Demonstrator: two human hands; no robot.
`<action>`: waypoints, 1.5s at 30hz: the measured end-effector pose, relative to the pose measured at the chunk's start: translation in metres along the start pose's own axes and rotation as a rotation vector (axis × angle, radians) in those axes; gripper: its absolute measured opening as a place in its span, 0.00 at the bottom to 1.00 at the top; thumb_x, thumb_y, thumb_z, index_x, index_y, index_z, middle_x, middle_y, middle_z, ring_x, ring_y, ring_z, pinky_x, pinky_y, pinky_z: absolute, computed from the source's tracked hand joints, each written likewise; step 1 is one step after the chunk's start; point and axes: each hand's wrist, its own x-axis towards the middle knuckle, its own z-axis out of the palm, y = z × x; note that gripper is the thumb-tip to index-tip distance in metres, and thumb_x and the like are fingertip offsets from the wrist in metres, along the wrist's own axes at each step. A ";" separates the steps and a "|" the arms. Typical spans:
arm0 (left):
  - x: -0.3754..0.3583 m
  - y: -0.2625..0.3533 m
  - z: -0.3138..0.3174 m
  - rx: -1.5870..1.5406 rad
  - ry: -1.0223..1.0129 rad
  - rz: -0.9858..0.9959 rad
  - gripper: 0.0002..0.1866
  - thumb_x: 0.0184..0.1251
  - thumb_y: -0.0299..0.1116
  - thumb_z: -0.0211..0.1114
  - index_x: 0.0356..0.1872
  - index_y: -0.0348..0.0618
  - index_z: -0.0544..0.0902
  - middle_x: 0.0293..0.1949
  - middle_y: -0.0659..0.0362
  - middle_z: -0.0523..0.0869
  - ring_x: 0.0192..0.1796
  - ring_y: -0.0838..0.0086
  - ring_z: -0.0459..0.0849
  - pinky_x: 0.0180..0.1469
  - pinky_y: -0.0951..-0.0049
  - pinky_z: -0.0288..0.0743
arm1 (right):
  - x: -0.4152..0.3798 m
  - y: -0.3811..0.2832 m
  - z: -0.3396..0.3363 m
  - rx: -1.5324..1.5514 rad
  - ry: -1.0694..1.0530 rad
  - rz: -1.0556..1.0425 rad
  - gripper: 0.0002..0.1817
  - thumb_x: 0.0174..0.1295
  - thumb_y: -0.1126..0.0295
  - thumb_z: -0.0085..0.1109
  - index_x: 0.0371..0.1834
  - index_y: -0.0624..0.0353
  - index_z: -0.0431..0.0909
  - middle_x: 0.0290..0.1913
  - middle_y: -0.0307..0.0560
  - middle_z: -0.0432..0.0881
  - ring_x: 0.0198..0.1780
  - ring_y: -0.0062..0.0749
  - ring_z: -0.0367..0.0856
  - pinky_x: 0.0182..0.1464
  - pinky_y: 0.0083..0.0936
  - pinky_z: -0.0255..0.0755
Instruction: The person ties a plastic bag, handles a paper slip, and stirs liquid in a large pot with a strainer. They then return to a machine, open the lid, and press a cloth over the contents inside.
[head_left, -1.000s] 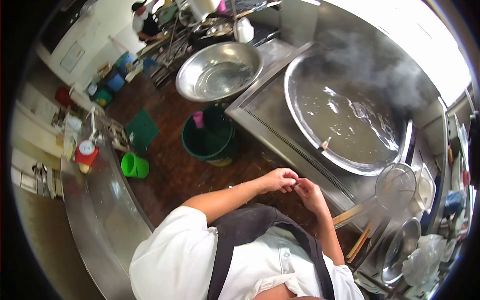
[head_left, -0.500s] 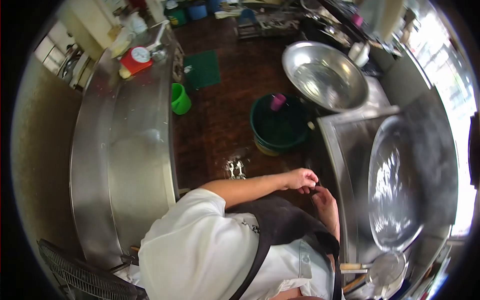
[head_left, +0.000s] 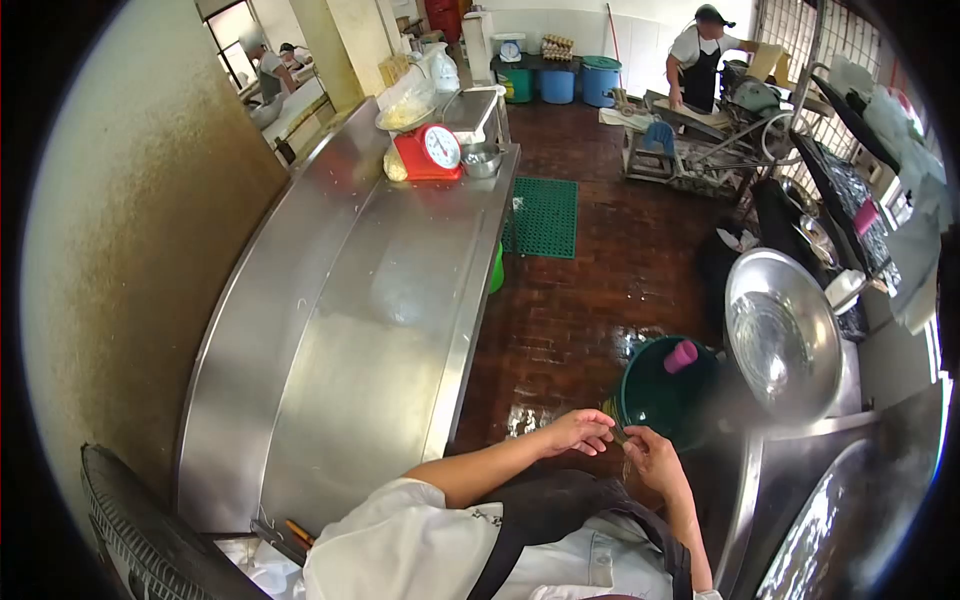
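My left hand (head_left: 580,432) and my right hand (head_left: 655,460) meet in front of my dark apron (head_left: 560,500), fingertips almost touching. The fingers of both are curled in. Between them, at my right fingertips, is something small and dark that I cannot make out. Just beyond the hands stands a dark green tub (head_left: 645,395) on the floor, with a pink cup (head_left: 681,356) at its far rim.
A long steel counter (head_left: 370,370) runs along my left, bearing a red scale (head_left: 425,155) and a small metal bowl (head_left: 482,160). On the right are a large steel basin (head_left: 785,335) and a steaming vat (head_left: 815,525). A co-worker (head_left: 700,60) stands at a machine far back.
My view has swung up and to the left, bringing the back of the room and a co-worker into sight. My hands stay close together in front of me.
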 end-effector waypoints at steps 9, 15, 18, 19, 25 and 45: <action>0.065 0.107 -0.089 -0.014 0.183 0.070 0.17 0.80 0.34 0.60 0.64 0.41 0.77 0.53 0.52 0.87 0.51 0.66 0.88 0.55 0.64 0.84 | 0.187 0.044 -0.016 -0.006 -0.114 -0.048 0.17 0.67 0.66 0.66 0.56 0.60 0.81 0.36 0.54 0.87 0.38 0.47 0.86 0.43 0.37 0.79; 0.131 0.214 -0.162 -0.032 0.335 0.053 0.14 0.80 0.32 0.58 0.62 0.42 0.78 0.51 0.53 0.87 0.50 0.66 0.88 0.53 0.65 0.85 | 0.360 0.039 -0.078 -0.016 -0.168 -0.177 0.15 0.68 0.67 0.63 0.55 0.59 0.81 0.36 0.52 0.86 0.37 0.46 0.85 0.43 0.37 0.79; 0.159 0.276 -0.193 -0.039 0.391 0.136 0.15 0.80 0.32 0.58 0.62 0.41 0.77 0.51 0.52 0.87 0.49 0.67 0.88 0.53 0.65 0.85 | 0.448 0.024 -0.105 -0.057 -0.228 -0.199 0.17 0.67 0.66 0.64 0.58 0.58 0.80 0.37 0.52 0.86 0.40 0.48 0.85 0.46 0.39 0.79; 0.167 0.290 -0.209 -0.052 0.420 0.173 0.15 0.80 0.32 0.58 0.62 0.40 0.77 0.51 0.52 0.87 0.49 0.67 0.88 0.54 0.65 0.85 | 0.477 0.020 -0.109 -0.085 -0.247 -0.221 0.18 0.67 0.66 0.64 0.58 0.59 0.80 0.37 0.52 0.86 0.41 0.49 0.85 0.46 0.40 0.78; 0.205 0.356 -0.299 -0.202 0.507 0.221 0.15 0.80 0.31 0.57 0.62 0.40 0.77 0.51 0.52 0.87 0.49 0.66 0.88 0.53 0.65 0.84 | 0.630 -0.024 -0.099 -0.071 -0.403 -0.277 0.17 0.68 0.65 0.64 0.58 0.57 0.80 0.40 0.51 0.86 0.44 0.49 0.85 0.48 0.42 0.79; 0.445 0.689 -0.563 -0.022 0.345 0.226 0.16 0.79 0.33 0.61 0.62 0.40 0.77 0.50 0.55 0.86 0.47 0.72 0.87 0.52 0.69 0.84 | 1.035 -0.036 -0.150 -0.068 -0.341 -0.062 0.18 0.68 0.67 0.65 0.59 0.60 0.81 0.42 0.51 0.87 0.42 0.39 0.85 0.50 0.33 0.79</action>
